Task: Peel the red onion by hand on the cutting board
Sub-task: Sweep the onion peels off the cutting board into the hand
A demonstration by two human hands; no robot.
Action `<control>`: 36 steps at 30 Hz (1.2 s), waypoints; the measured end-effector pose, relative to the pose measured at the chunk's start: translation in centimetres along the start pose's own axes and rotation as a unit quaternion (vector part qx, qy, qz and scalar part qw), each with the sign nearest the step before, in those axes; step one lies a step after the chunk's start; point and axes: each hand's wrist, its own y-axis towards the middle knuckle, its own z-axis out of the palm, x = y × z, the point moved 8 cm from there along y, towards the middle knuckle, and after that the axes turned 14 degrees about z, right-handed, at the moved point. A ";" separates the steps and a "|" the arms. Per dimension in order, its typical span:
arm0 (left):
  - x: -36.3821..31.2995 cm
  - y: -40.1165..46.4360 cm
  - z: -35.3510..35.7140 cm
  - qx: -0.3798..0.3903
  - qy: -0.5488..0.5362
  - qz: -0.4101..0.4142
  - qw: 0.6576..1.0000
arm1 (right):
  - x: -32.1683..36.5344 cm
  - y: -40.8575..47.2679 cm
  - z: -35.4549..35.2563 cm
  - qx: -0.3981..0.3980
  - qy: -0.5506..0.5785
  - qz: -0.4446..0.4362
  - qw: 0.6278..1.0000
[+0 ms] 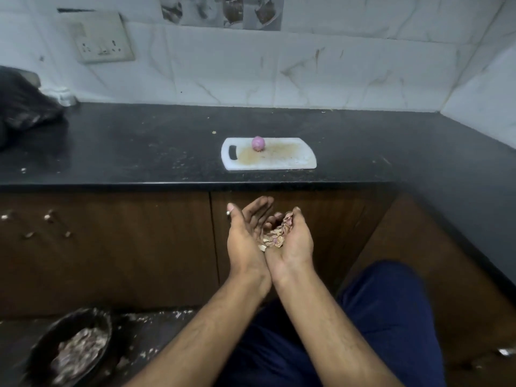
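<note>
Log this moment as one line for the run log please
onion: peeled, on cutting board | left hand: open, cupped | right hand: cupped, holding peels | bin: floor, lower left

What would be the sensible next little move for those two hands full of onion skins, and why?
Probably swing both cupped hands, left hand and right hand, down-left and tip the dry papery onion skins into the dark round bin, which already holds similar peelings. The peeled purple-red onion sits on the white plastic cutting board.
</note>
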 end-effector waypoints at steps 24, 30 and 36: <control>-9.6 9.7 -16.0 -0.459 -0.002 0.143 0.877 | -18.3 14.0 6.9 -0.064 -0.230 0.361 0.901; -14.9 9.2 -23.3 -0.548 -0.075 0.172 0.815 | -28.7 14.5 7.8 -0.080 -0.334 0.413 0.844; -19.1 11.5 -35.7 -0.625 -0.103 0.190 0.750 | -41.6 18.5 7.2 -0.117 -0.398 0.466 0.782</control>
